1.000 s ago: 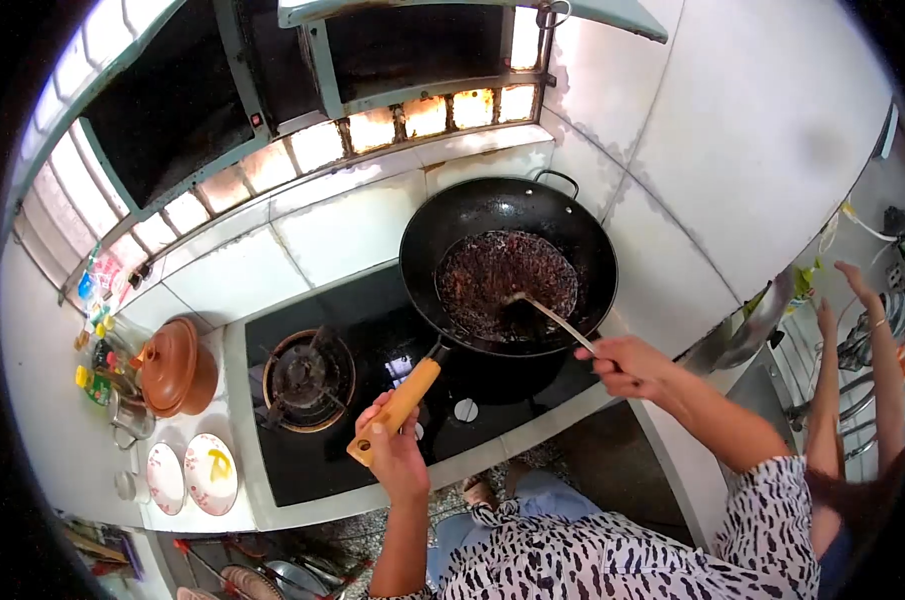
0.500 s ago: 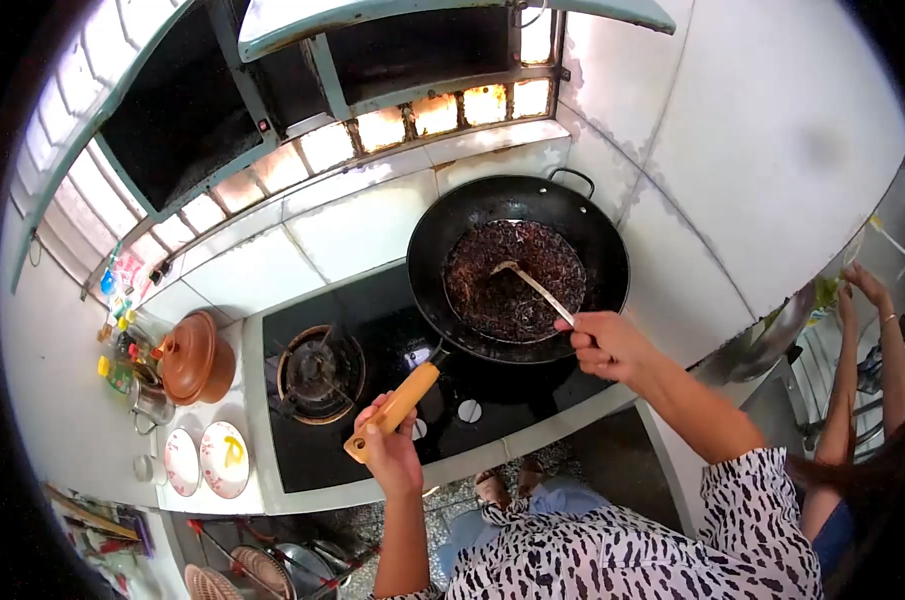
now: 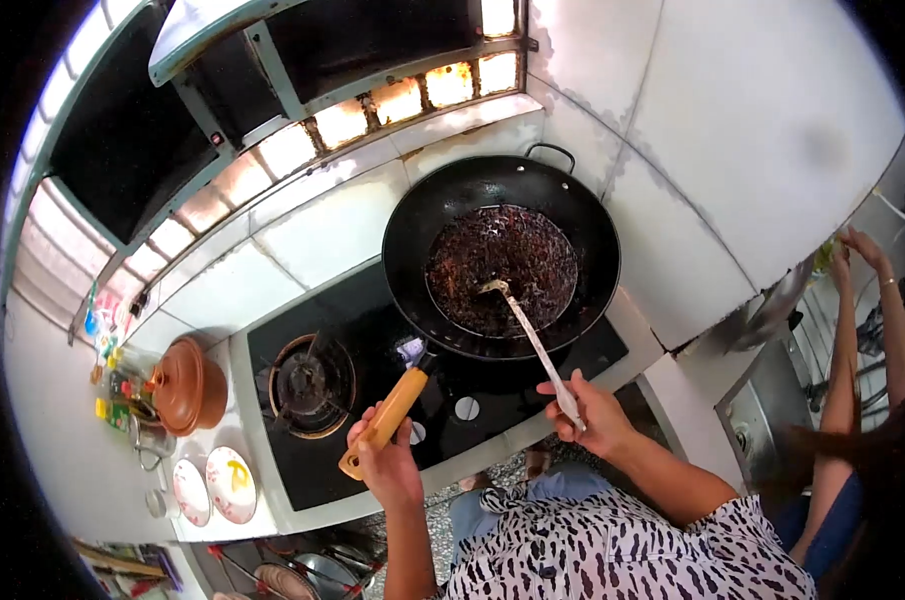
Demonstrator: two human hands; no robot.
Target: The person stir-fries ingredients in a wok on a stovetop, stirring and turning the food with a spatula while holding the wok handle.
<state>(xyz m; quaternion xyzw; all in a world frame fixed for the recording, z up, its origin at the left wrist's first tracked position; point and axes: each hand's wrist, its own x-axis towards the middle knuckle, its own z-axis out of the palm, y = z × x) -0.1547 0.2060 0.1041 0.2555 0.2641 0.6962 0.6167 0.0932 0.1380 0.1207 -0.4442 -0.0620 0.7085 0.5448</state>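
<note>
Left hand (image 3: 388, 468) closed round wooden handle (image 3: 391, 412); right hand (image 3: 595, 418) loosely holds spoon (image 3: 533, 340) near its end; dark mixture (image 3: 503, 250) in wok (image 3: 493, 182), spoon head in it; I judge cooking midway; mixture not yet lifted out; none visible on my plates (image 3: 192, 490); doneness cannot be told.

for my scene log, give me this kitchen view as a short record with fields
left hand: gripping the wok's wooden handle
right hand: loosely holding a long-handled utensil
wok: wide, black, loop handle on the far side
wok contents: dark, reddish-brown mixture; the utensil's head is in it
second burner: left of the wok, bare
left counter: lidded brown pot, two plates, bottles
right side: another person's arms near a sink
flame: cannot tell
</note>
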